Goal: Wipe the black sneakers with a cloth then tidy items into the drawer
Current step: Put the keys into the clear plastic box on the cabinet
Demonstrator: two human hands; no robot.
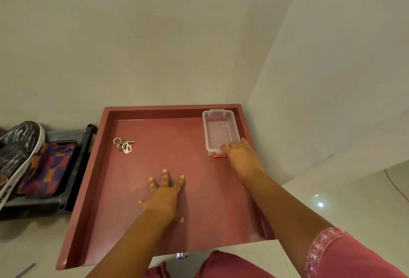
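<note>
Lying open, the maroon drawer (93, 189) holds 1 clear plastic box (220, 131) in its far right corner and a key bunch (124, 145) near its far left. The right hand (241, 156) grips the box's near end; the left hand (163, 196) presses flat, fingers spread, on the drawer floor. Left of the drawer, a black tray (75, 167) carries a black sneaker (17, 151) and a checked cloth (48, 167).

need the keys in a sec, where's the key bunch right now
In the head view the key bunch lies on the floor of the open red drawer, near its far left corner, well apart from the left hand.
</note>
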